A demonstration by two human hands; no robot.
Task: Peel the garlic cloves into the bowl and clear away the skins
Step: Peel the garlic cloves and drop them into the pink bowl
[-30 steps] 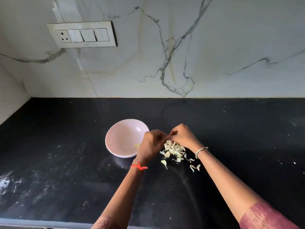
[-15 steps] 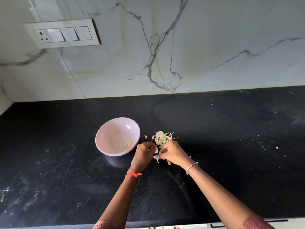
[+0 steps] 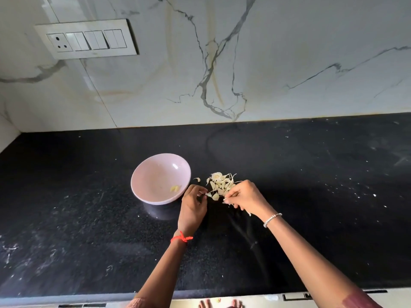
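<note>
Left hand (image 3: 192,205): fingertips pinch a pale bit (image 3: 208,194). It's too small for me to call it clove or skin. I can't tell whether this hand touches the bowl (image 3: 160,178) beside it.

Right hand (image 3: 244,197): fingers curl down over the near edge of the skins (image 3: 222,184) and hide that part of the heap. I can't make out whether they grip anything. One strip pokes out under the wrist, the rest of it covered.

In the bowl: yellowish pieces (image 3: 175,188), too small to count.

Sleeves (image 3: 360,301) and toes (image 3: 220,304): cut off by the bottom edge.

Tabletop (image 3: 89,218): runs out of frame left and right. White specks on it, too fine to identify.
</note>
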